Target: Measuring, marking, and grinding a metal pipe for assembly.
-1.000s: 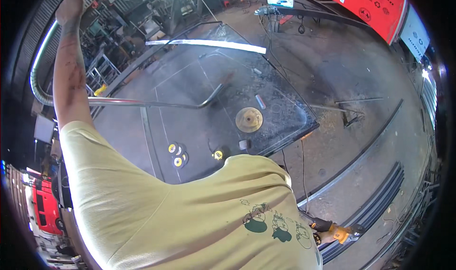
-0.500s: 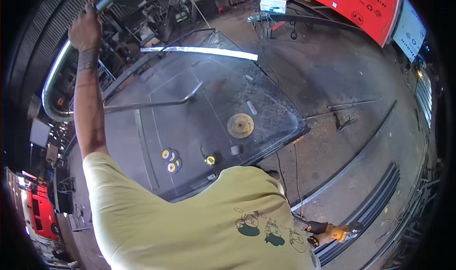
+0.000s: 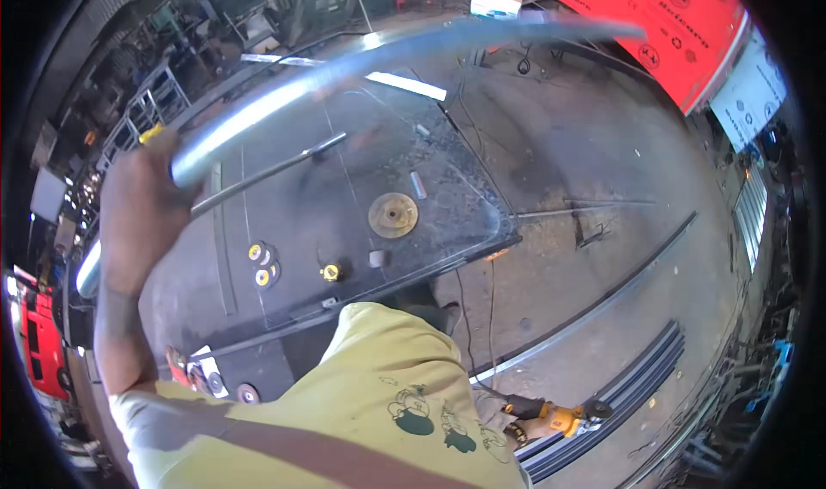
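We grip the long metal pipe in our closed left hand, lifted above the dark worktable (right hand unseen); setting it down remains.

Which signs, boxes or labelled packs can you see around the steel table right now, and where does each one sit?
Red banner: upper right, a large rectangle with dark markings.
White panel: just right of the red banner, rectangular, small coloured marks.
Small box: top centre on the floor, white and blue with a yellow edge.
White card: lower left near the table's edge, holding round discs.
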Tool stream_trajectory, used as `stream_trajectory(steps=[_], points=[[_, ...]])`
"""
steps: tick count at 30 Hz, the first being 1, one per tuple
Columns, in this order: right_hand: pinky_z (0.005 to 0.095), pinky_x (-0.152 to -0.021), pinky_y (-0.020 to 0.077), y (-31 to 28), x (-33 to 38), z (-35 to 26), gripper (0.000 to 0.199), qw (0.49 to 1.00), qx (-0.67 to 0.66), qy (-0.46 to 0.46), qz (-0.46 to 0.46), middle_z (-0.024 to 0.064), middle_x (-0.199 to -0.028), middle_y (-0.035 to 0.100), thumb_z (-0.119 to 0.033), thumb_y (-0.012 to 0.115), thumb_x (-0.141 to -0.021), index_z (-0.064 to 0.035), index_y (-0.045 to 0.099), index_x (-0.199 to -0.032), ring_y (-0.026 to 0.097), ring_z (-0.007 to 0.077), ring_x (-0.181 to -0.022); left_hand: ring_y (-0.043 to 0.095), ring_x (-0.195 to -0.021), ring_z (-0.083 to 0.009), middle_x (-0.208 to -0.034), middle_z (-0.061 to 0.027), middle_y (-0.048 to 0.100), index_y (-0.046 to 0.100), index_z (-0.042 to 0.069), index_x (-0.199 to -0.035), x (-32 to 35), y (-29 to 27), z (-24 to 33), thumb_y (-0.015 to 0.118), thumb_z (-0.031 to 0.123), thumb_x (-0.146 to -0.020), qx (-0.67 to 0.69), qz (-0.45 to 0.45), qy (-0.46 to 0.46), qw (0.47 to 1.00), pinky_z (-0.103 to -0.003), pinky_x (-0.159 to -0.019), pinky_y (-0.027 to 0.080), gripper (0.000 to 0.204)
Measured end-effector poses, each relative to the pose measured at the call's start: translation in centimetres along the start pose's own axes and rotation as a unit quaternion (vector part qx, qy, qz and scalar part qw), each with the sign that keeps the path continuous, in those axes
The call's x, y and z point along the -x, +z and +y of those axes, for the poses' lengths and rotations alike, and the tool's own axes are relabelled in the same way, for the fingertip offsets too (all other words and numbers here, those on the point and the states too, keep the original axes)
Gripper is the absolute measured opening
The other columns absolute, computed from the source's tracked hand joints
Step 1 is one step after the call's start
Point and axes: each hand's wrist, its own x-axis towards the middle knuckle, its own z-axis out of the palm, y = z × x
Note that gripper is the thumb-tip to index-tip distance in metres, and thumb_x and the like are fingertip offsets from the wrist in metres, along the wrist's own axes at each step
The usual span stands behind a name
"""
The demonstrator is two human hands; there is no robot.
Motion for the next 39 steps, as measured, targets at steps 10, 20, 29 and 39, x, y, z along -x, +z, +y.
stream_trajectory(steps=[10, 20, 29, 39], points=[[0.0370, -0.066, 0.0556, 4.3, -13.4, -0.8, 0.053, 0.994, -0.042, -0.041, -0.089, 0.0158, -0.094, 0.060, -0.010, 0.070, -0.074, 0.0037, 0.050, -0.120, 0.062, 0.0265, -0.075, 0.065, -0.073, -0.0354, -0.079, -0.0160, 0.066, 0.064, 0.007, -0.084, 9.2, 9.0, 9.5, 0.074, 0.008, -0.067, 0.121, -0.132, -0.073, 0.981, -0.042, -0.064, 0.051, 0.020], [0.0360, -0.063, 0.0554, 5.6, -22.9, -4.9, 0.071, 0.976, -0.095, -0.027, -0.192, 0.0121, -0.099, 0.056, -0.004, 0.066, -0.071, -0.0053, 0.040, -0.138, 0.060, 0.0244, -0.074, 0.066, -0.074, -0.0358, -0.085, -0.0151, 0.066, 0.058, 0.007, -0.092, 19.9, 25.1, 20.6, 0.067, 0.014, -0.072, 0.256, -0.135, -0.061, 0.955, -0.047, -0.060, 0.053, 0.023], [0.0370, -0.060, 0.0561, 6.1, -31.0, -5.0, 0.067, 0.955, -0.101, -0.083, -0.266, 0.0136, -0.093, 0.058, -0.006, 0.064, -0.075, -0.0079, 0.039, -0.136, 0.060, 0.0249, -0.068, 0.067, -0.077, -0.0326, -0.092, -0.0128, 0.065, 0.056, 0.012, -0.100, 28.0, 35.5, 26.7, 0.063, 0.015, -0.078, 0.264, -0.139, -0.062, 0.952, -0.046, -0.059, 0.054, 0.024], [0.0375, -0.059, 0.0576, 6.9, -26.7, -5.7, 0.061, 0.942, -0.089, -0.046, -0.321, 0.0135, -0.089, 0.060, 0.009, 0.064, -0.074, -0.0022, 0.042, -0.131, 0.062, 0.0243, -0.069, 0.066, -0.079, -0.0323, -0.094, -0.0118, 0.064, 0.059, 0.009, -0.104, 28.0, 44.4, 20.1, 0.062, 0.015, -0.078, 0.241, -0.091, -0.013, 0.966, -0.047, -0.068, 0.053, 0.027]])
